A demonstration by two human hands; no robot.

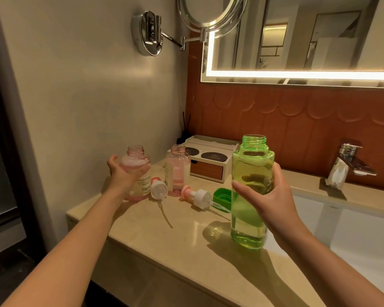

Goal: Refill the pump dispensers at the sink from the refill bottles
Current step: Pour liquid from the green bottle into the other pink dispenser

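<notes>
My right hand grips a tall green refill bottle, uncapped and upright, its base at the counter edge by the sink. Its green cap lies on the counter behind it. My left hand wraps around a pink dispenser bottle with an open neck, standing at the counter's left end. A second pink dispenser bottle, also open, stands just right of it. Two white-and-pink pump heads lie on the counter: one between the pink bottles, the other in front of the second bottle.
A white box with an orange drawer stands against the back wall, a reed diffuser left of it. The white sink basin and chrome tap are at right. A swing-arm mirror hangs overhead.
</notes>
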